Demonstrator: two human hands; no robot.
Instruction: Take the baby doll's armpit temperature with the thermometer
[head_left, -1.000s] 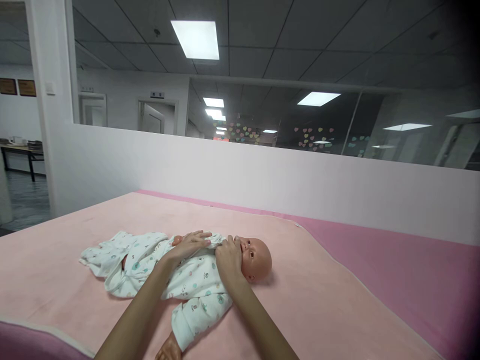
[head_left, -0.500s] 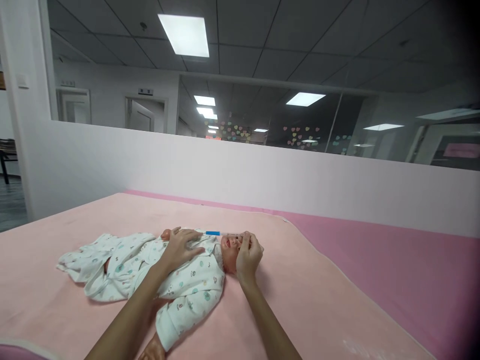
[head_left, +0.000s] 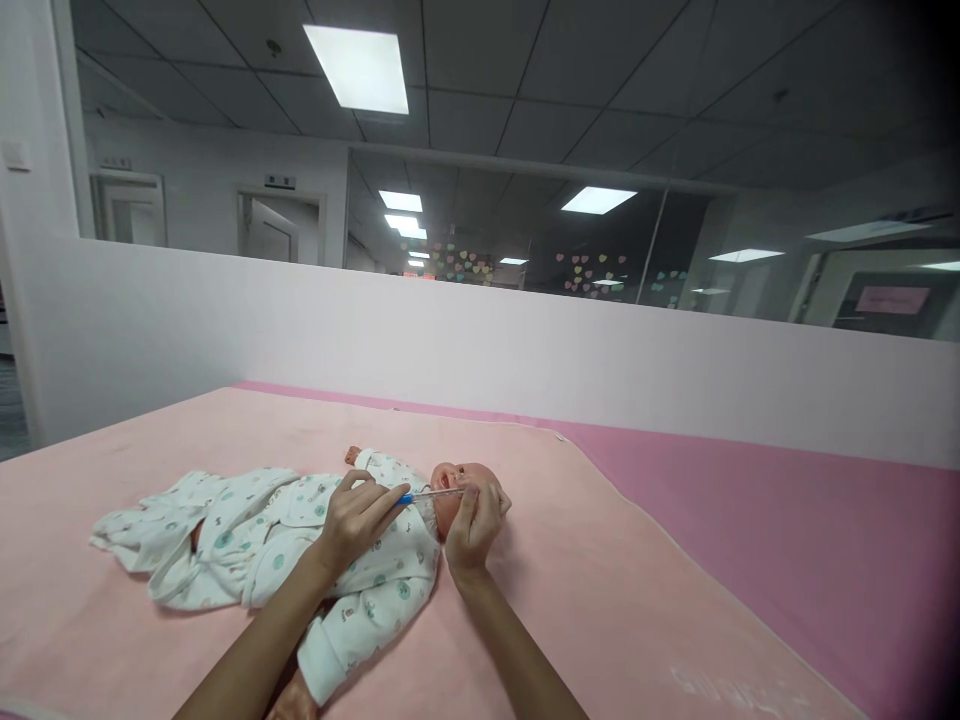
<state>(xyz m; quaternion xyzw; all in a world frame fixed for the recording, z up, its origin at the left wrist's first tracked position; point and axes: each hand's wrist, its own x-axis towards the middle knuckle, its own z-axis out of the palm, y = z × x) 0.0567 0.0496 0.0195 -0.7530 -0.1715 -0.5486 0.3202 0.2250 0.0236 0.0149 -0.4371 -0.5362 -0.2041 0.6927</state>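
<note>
office-like | gridded ceiling (head_left: 480,45) | glass-topped partition (head_left: 487,340) | sign (head_left: 280,181) over door (head_left: 271,233)

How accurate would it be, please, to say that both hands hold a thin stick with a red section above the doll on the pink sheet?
The section is blue, not red, as the head view shows: the left hand and right hand hold a thin stick with a blue section above the doll on the pink sheet.

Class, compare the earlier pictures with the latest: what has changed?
The right hand has moved from the doll's collar toward its head, and holds the clear end of a blue-ended stick, perhaps a thermometer, unseen at first. The left hand, earlier spread on the chest, now grips the blue end. The doll still lies on its back on the pink sheet.
</note>
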